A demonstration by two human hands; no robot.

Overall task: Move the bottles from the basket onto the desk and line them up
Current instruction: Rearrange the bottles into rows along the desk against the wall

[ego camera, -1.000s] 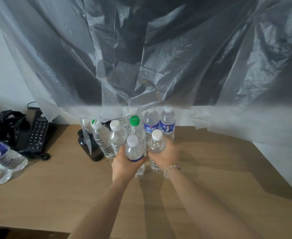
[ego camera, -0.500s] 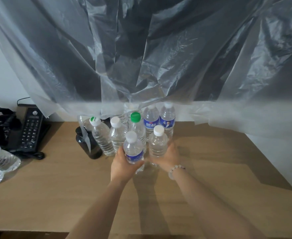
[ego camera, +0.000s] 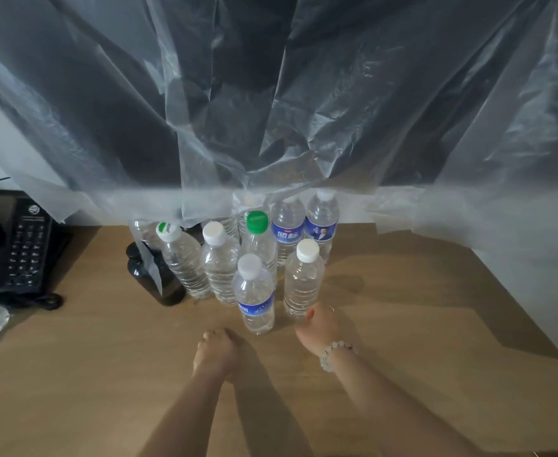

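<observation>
A black desk telephone [ego camera: 27, 245] lay far left on the light wooden desk [ego camera: 402, 324]. Clear plastic water bottles [ego camera: 220, 265] stood clustered mid-desk. The left hand [ego camera: 216, 352], loosely curled, held nothing, near the front blue-labelled clear bottle [ego camera: 256, 298]. The right hand [ego camera: 320, 328], relaxed and empty, lay just beside the unlabelled white-capped clear bottle [ego camera: 304, 282].

Black telephone [ego camera: 28, 245] at left; translucent plastic sheeting [ego camera: 271, 110] across the back.

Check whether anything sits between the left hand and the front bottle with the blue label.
Nothing visible does. The left hand is just short of the blue-label bottle and left of it, with only bare desk between them. The white-capped bottle stands off to its right, out of the path.
</observation>
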